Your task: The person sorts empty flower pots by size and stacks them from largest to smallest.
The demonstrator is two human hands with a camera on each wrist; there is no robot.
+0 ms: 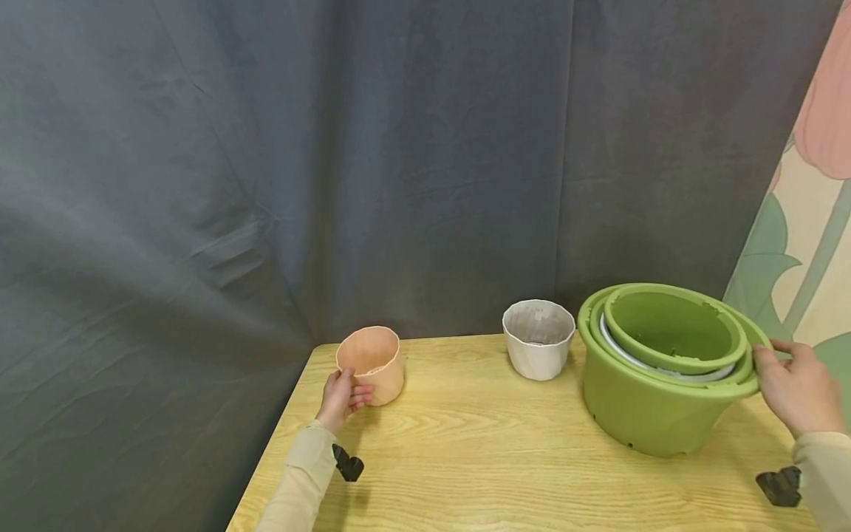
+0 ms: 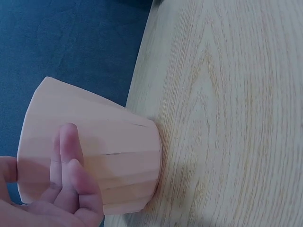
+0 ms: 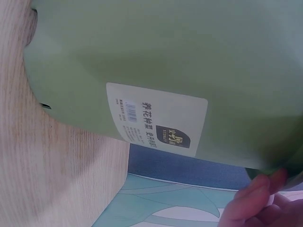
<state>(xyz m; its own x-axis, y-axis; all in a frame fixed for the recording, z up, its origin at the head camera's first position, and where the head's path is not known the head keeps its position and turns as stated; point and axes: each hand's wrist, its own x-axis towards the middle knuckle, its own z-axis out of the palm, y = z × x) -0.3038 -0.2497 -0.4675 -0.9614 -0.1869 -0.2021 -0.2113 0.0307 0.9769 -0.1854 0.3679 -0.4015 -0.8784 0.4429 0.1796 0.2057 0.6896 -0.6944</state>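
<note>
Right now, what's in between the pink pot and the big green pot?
The little white pot stands between the pink pot and the big green pot; the head view shows it.

Big green pot (image 3: 161,52): cropped at top and right, right wrist view.
Pale pot (image 1: 711,377): mostly hidden between big green pot and small green pot (image 1: 671,318).
Sticker (image 3: 151,118): smallest print too tiny to read.
Pink pot (image 2: 120,135): partly covered by left fingers (image 2: 70,144).
Right fingers (image 3: 251,203): cropped, right wrist view.
</note>
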